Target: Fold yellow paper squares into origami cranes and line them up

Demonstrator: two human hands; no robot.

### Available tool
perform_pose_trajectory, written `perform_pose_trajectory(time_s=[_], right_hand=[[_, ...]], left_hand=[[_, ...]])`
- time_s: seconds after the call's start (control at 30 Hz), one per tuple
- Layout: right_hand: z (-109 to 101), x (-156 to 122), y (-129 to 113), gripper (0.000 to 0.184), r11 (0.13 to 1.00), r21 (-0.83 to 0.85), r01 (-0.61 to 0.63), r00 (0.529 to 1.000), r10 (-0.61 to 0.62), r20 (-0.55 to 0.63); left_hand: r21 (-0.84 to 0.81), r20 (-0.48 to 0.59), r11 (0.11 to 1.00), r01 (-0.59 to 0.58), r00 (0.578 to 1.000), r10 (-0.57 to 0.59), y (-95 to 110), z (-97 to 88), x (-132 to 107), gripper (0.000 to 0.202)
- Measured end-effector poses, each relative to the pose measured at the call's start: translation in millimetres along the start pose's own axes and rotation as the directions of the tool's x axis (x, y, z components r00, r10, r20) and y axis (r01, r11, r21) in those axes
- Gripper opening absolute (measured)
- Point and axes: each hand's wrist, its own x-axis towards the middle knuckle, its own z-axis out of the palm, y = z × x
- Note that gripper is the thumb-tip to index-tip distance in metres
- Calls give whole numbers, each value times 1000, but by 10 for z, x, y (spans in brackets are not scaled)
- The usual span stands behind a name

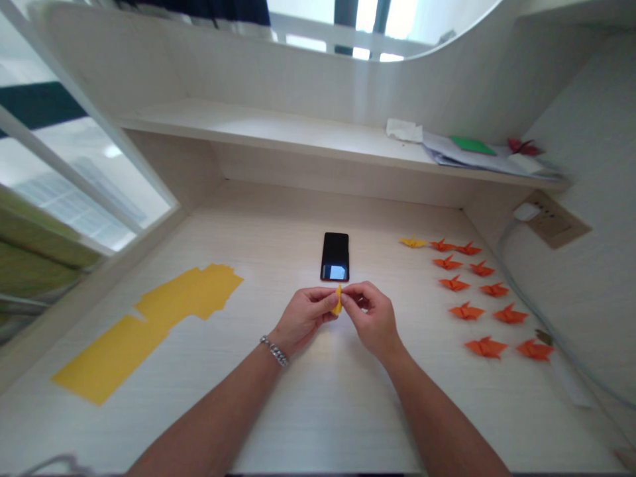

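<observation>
I see both hands meeting just above the desk (318, 404): the left hand (304, 317) and the right hand (373, 319) each pinch the small yellow folded paper (338, 303) between thumb and forefinger, fingers narrow and closed on it from either side. The piece sits right between the fingertips, mostly hidden by them, so I cannot tell how far it is folded. My worry is the grip. The piece is tiny and thin, and a pull from both sides could tear a crease or flatten a fold that should stay sharp. A slack pinch could let it drop. The black phone (335, 256) lies just beyond the fingertips, where a forward slip of the knuckles could nudge it. The orange paper cranes (467, 310) stand in rows well to the right of the fingers, and a wide sweep of the right forearm might scatter them. The yellow paper sheets (189, 291) lie well to the left.
</observation>
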Motion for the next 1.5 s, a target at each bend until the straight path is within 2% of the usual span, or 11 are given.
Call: perform_pose_trajectory(time_s=[0.23, 0.37, 0.6, 0.9, 1.07, 1.5], right_hand=[[-57, 37, 14, 11, 995, -58, 76, 997, -77, -14], [-89, 49, 25, 12, 993, -63, 100, 995, -99, 18], [-130, 67, 42, 11, 987, -86, 135, 989, -129, 72], [-110, 59, 29, 8, 977, -117, 178, 984, -173, 46], [-120, 49, 11, 6, 958, -176, 227, 973, -218, 70], [-104, 21, 44, 14, 905, -260, 337, 941, -322, 102]], left_hand=[[96, 19, 995, 29, 999, -31, 13, -36, -2, 19], [165, 52, 986, 37, 998, -46, 44, -60, -6, 21], [257, 44, 965, 58, 996, -72, 77, -101, 1, 24], [263, 10, 964, 47, 999, -51, 79, -112, 5, 24], [257, -20, 966, 0, 1000, 6, 61, -92, 11, 23], [264, -98, 955, -137, 981, 168, 18, -23, 9, 21]])
